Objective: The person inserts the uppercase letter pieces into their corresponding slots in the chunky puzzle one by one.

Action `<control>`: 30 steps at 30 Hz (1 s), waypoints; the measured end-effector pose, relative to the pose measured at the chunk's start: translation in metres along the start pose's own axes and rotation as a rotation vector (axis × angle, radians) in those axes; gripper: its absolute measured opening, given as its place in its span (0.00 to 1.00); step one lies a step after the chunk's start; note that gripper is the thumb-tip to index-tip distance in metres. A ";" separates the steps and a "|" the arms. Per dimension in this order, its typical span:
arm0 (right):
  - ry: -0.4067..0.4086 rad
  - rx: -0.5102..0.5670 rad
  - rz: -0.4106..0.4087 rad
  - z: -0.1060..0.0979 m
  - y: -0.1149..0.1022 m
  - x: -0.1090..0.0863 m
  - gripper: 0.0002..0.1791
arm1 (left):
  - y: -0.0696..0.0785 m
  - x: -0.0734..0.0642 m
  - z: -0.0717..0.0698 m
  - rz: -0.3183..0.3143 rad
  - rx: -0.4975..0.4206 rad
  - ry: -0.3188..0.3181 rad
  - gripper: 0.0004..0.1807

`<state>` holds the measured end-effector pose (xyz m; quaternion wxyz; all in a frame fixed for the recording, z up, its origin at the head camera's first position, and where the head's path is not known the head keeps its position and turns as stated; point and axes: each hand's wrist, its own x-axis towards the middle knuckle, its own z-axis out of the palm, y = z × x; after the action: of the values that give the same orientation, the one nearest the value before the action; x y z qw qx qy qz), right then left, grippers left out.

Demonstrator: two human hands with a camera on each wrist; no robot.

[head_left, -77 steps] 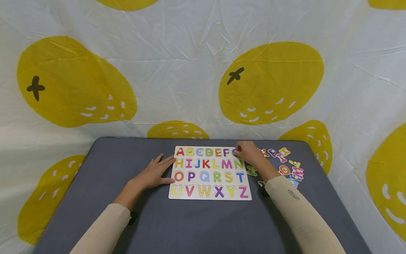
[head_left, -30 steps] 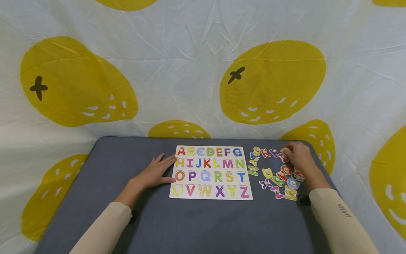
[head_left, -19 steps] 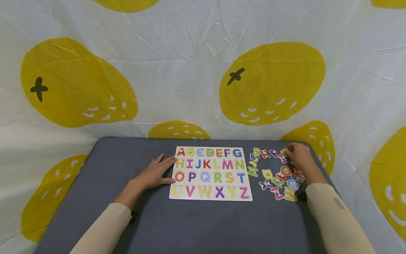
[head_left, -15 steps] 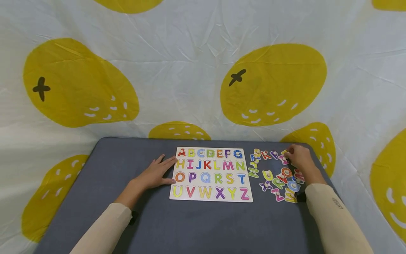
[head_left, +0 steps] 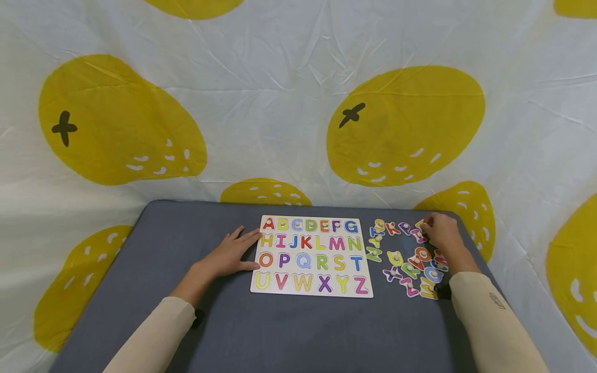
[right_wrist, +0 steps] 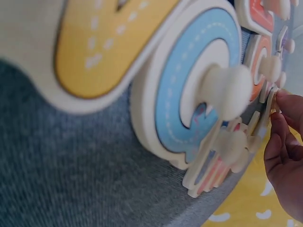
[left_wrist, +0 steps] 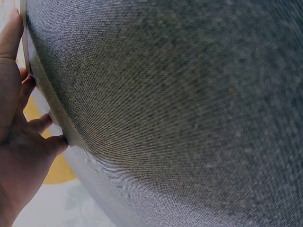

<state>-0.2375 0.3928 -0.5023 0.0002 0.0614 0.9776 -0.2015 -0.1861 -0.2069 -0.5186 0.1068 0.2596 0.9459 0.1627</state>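
A white alphabet puzzle board (head_left: 289, 294) lies on the table, with several knobbed letter pieces seated along its top row. My left hand (head_left: 228, 255) rests at the board's left edge, fingers spread and thumb touching the side; the left wrist view shows the fingertips along that edge. At the far right my right hand (head_left: 443, 233) pinches a yellow letter piece (head_left: 420, 224) between thumb and fingertips. Most of that piece is hidden by the hand, so its letter is unclear. A pink letter piece (head_left: 418, 236) lies just beside those fingertips.
Loose knobbed letters lie right of the board, among them a light blue Q (right_wrist: 173, 94), a yellow U (head_left: 395, 258) and a purple X (head_left: 393, 273); some overlap. The grey table (head_left: 298, 336) ends at a patterned curtain (head_left: 280, 103) behind.
My right hand has moved from the board's top right corner to the loose pieces at the far right, then stayed there, fingertips at the yellow piece. The left hand keeps its place.
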 end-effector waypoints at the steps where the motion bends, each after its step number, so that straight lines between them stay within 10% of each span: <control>1: 0.006 -0.001 -0.004 -0.002 -0.001 -0.001 0.12 | 0.000 0.000 0.000 0.003 -0.001 0.003 0.50; 30: 0.013 0.032 -0.363 0.022 -0.108 -0.037 0.10 | -0.002 0.003 0.000 -0.012 -0.035 -0.013 0.52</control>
<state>-0.2145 0.2811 -0.4790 -0.0435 -0.1149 0.9692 -0.2135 -0.1890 -0.2069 -0.5198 0.1184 0.2531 0.9437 0.1770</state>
